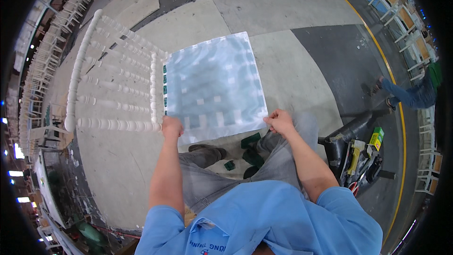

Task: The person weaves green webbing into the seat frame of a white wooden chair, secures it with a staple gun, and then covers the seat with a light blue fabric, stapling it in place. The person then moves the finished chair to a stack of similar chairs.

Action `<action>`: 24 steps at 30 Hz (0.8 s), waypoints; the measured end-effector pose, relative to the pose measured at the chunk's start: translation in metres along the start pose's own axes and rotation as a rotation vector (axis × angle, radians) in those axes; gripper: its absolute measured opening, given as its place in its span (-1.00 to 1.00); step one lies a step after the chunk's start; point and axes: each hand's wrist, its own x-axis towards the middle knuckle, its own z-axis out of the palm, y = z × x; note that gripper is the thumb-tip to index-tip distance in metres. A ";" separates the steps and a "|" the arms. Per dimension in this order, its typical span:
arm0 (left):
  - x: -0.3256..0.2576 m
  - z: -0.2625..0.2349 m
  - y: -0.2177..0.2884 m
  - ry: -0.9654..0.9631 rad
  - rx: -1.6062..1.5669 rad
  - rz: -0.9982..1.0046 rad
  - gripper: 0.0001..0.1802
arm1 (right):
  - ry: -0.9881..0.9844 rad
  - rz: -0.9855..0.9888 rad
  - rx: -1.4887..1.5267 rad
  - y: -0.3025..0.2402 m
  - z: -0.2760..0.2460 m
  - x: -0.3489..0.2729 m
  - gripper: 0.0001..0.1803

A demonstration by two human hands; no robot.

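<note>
A white chair stands in front of me, its backrest of turned spindles [115,87] on the left. Over its seat lies a translucent whitish sheet [214,82], with a pale woven check pattern showing through. Dark green patches [165,85] line the seat's left side, beside the backrest. My left hand [172,127] is closed at the sheet's near left corner, close to the lowest backrest post; its fingertips are partly hidden. At the near right corner, my right hand [279,122] pinches the sheet's edge between thumb and fingers. The sheet's near edge hangs above my legs.
Beside my right leg, a dark padded surface [337,146] carries tools, red-handled scissors [354,187] and a green-yellow box [376,138]. Dark green scraps [251,156] lie between my feet. Chairs [420,47] line the right side, where another person's legs [408,94] show.
</note>
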 end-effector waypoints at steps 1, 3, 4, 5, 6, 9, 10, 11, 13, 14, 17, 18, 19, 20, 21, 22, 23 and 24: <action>0.004 0.002 -0.003 0.006 0.033 -0.020 -0.72 | 0.020 -0.027 -0.033 0.002 0.004 0.000 -0.62; -0.004 0.018 0.011 0.034 0.063 0.055 -0.76 | 0.145 -0.111 -0.186 0.018 -0.003 0.006 -0.66; -0.007 0.019 0.010 0.071 0.081 0.078 -0.77 | 0.181 -0.160 -0.259 0.020 -0.001 0.007 -0.67; -0.008 0.019 0.010 0.086 0.093 0.099 -0.81 | 0.195 -0.169 -0.285 0.021 0.000 0.008 -0.69; -0.009 0.019 0.011 0.100 0.105 0.122 -0.84 | 0.211 -0.178 -0.310 0.021 0.003 0.010 -0.71; -0.004 0.003 -0.006 0.077 0.199 0.119 -0.78 | 0.055 -0.042 -0.116 0.007 0.013 0.006 -0.73; -0.005 0.002 -0.005 0.039 0.230 0.123 -0.74 | -0.005 0.035 -0.013 0.007 0.009 0.004 -0.73; -0.006 0.001 -0.004 0.040 0.211 0.148 -0.76 | -0.043 0.087 0.090 0.006 0.006 0.004 -0.74; -0.010 0.000 0.001 0.036 0.172 0.203 -0.80 | -0.112 0.189 0.300 0.009 -0.008 0.002 -0.74; -0.015 0.001 0.005 0.016 0.076 0.192 -0.76 | -0.106 0.222 0.362 0.010 -0.015 0.001 -0.70; -0.026 -0.006 -0.002 -0.045 -0.096 0.140 -0.67 | -0.118 0.319 0.456 0.007 -0.016 -0.006 -0.54; -0.027 -0.012 -0.014 -0.074 -0.082 0.121 -0.67 | -0.130 0.347 0.424 0.002 -0.007 -0.011 -0.48; -0.027 -0.014 -0.017 -0.120 -0.075 0.122 -0.67 | -0.116 0.367 0.396 0.004 -0.005 -0.012 -0.41; -0.029 -0.015 -0.022 -0.175 -0.084 0.079 -0.69 | -0.164 0.361 0.446 0.005 -0.002 -0.012 -0.38; -0.033 -0.016 -0.031 -0.230 -0.094 0.035 -0.71 | -0.215 0.356 0.495 0.007 0.002 -0.010 -0.35; -0.036 -0.014 -0.032 -0.296 -0.104 0.004 -0.73 | -0.249 0.345 0.548 0.012 0.000 -0.007 -0.32; -0.037 -0.015 -0.035 -0.306 -0.161 -0.004 -0.75 | -0.214 0.320 0.549 0.015 0.000 -0.005 -0.32; -0.038 -0.016 -0.038 -0.316 -0.217 -0.012 -0.77 | -0.179 0.296 0.549 0.018 -0.001 -0.003 -0.33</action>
